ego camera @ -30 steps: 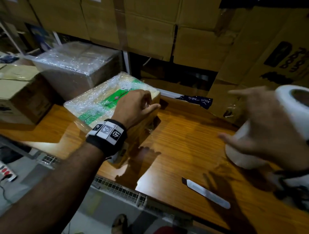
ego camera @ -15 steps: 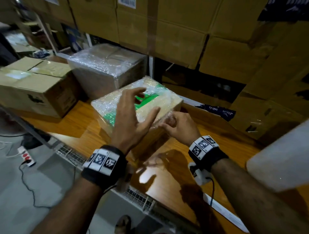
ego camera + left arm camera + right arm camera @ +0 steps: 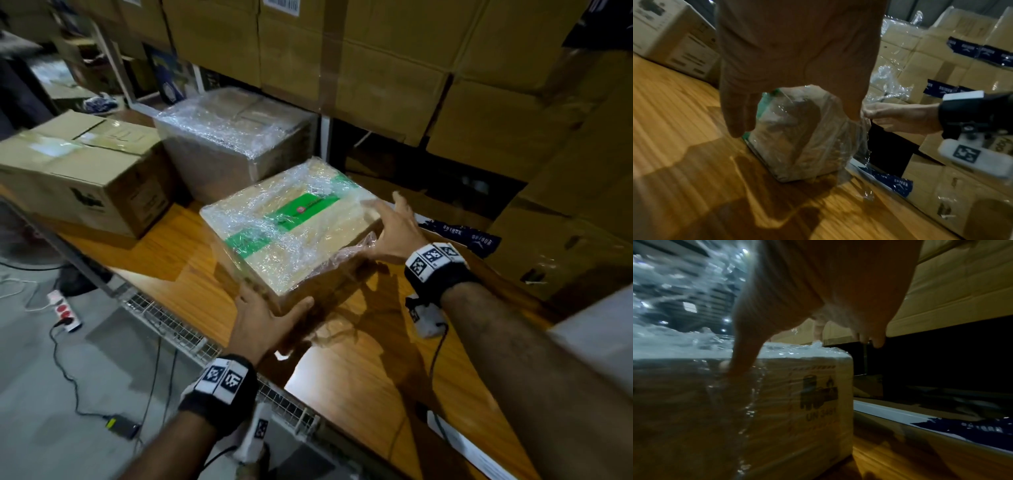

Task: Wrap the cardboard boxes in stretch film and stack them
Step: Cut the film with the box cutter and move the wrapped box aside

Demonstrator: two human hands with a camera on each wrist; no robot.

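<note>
While both hands bracket it, the film-wrapped box point(image 3: 291, 233) with the green label sits on the wooden table point(image 3: 359, 377), one near corner between the left fingers and thumb

- Left hand point(image 3: 263, 322): at the near corner; thumb spread along one side face, fingers on the adjoining face, lightly bent against the film; whether it truly grips, I cannot tell
- Right hand point(image 3: 390, 233): at the far right edge; fingers straight and spread, tips on the top rim, thumb point(image 3: 742, 360) pressed flat to the side face
- Loose film tail point(image 3: 349, 253): bunched just below the right palm
- Larger wrapped box point(image 3: 236, 137): beyond the fingertips, just apart from the held one
- Bare cardboard box point(image 3: 85, 171): well left of the left fingers, on the same table
- Stacked cartons point(image 3: 376, 68): wall behind everything
</note>
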